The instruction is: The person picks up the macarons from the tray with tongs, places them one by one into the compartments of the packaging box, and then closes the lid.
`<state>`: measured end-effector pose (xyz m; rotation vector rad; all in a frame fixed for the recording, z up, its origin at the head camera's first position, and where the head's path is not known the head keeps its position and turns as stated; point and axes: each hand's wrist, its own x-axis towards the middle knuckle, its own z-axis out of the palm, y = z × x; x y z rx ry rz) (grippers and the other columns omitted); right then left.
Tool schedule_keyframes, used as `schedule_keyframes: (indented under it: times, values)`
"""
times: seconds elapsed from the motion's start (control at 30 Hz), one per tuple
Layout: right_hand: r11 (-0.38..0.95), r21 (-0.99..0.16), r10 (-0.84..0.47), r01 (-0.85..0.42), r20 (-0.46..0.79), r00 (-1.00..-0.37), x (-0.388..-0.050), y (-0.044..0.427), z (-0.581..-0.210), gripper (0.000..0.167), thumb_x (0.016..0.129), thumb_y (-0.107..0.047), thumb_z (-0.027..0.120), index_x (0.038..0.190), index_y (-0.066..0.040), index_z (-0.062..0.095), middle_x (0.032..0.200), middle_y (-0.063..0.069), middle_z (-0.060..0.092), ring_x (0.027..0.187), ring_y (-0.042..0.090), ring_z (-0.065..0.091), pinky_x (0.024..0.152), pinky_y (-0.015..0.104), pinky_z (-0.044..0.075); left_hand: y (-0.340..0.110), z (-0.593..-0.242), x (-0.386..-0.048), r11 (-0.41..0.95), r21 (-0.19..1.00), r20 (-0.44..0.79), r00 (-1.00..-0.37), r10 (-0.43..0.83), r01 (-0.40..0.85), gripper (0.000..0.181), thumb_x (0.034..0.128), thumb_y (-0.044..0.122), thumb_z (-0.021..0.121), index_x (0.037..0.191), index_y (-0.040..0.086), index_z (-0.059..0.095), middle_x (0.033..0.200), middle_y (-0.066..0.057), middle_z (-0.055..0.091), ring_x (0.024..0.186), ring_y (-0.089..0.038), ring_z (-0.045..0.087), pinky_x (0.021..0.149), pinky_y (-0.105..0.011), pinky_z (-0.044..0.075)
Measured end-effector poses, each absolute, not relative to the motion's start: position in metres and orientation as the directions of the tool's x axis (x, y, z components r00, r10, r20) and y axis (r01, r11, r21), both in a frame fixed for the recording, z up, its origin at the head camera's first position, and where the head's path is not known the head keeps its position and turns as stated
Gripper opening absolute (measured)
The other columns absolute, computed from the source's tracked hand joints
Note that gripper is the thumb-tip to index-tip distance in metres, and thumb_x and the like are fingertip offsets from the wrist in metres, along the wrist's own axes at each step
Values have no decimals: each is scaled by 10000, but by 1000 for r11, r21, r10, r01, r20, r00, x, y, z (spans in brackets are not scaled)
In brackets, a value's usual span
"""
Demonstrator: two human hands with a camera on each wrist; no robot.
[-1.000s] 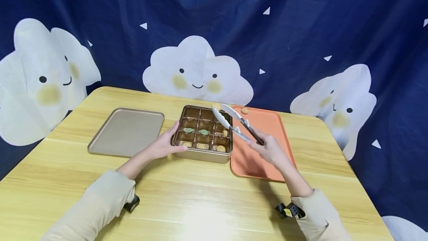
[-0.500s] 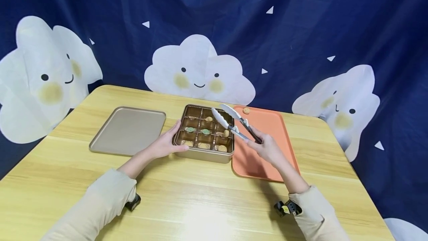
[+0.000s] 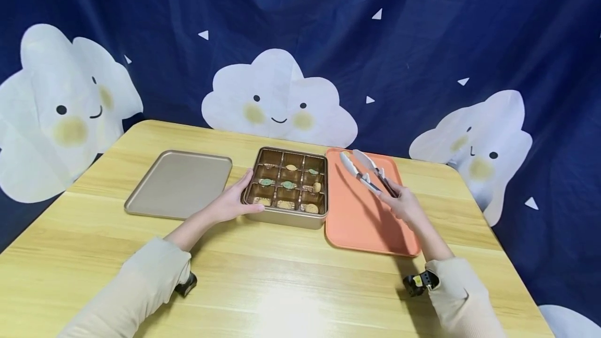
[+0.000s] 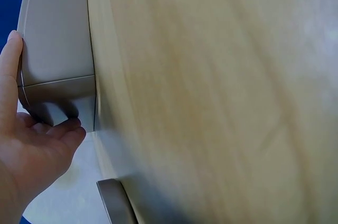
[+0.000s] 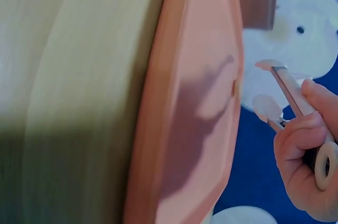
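Note:
My left hand (image 3: 230,203) grips the near left corner of a gold-brown baking tin (image 3: 284,218), thumb on its front rim and fingers at its side. Brown dividers split the tin into several square compartments. Small round cookies (image 3: 311,208) and green leaf-shaped pieces (image 3: 288,185) lie in many of them. Over the orange tray (image 3: 357,213), my right hand (image 3: 403,205) holds a pair of tongs (image 3: 371,173), their two arms apart and nothing seen between the tips. At the tray's far edge a cookie (image 3: 346,153) is partly hidden behind the tongs.
A flat gold-brown lid (image 3: 180,184) lies on the wooden table (image 3: 263,286) left of the tin. The orange tray touches or nearly touches the tin's right side. Behind the table hangs a blue curtain (image 3: 328,30) with white clouds.
My right hand has carried the tongs right, from above the tin to above the tray. A cookie and a green piece now show in the tin's middle and right compartments. The left hand stays put.

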<state>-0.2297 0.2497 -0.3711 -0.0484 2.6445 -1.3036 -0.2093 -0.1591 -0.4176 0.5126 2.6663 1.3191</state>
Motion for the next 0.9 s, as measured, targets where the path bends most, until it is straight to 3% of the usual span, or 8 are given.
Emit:
schedule_keyframes:
  times: [0.3,0.67,0.9]
  values:
    - [652,-751,-86,105,-211,-974,-237,257,-379,630,934,-271,513,1444,-45,222,631,18,426,440,64,367,415,222,357,-158,-416,-208,567,788,39,-937,346,242,1056,761,399,711,1446,-21,26,1497,-235,29,1358,-413,77,1093,-531,110]
    - [644,-757,-103,114,-233,-967,-249,245,-381,615,953,-256,472,1457,-71,172,643,14,406,412,61,314,414,216,328,-157,-415,-207,566,787,48,-939,341,245,1047,759,380,717,1441,-38,42,1493,-245,40,1356,-417,88,1094,-527,111]
    - [729,-683,-109,53,-191,-975,-254,240,-382,636,945,-260,480,1455,-55,161,581,3,399,447,97,385,439,228,361,-158,-415,-207,571,786,37,-939,341,238,1049,762,395,710,1445,-25,34,1498,-232,34,1358,-413,82,1095,-525,108]
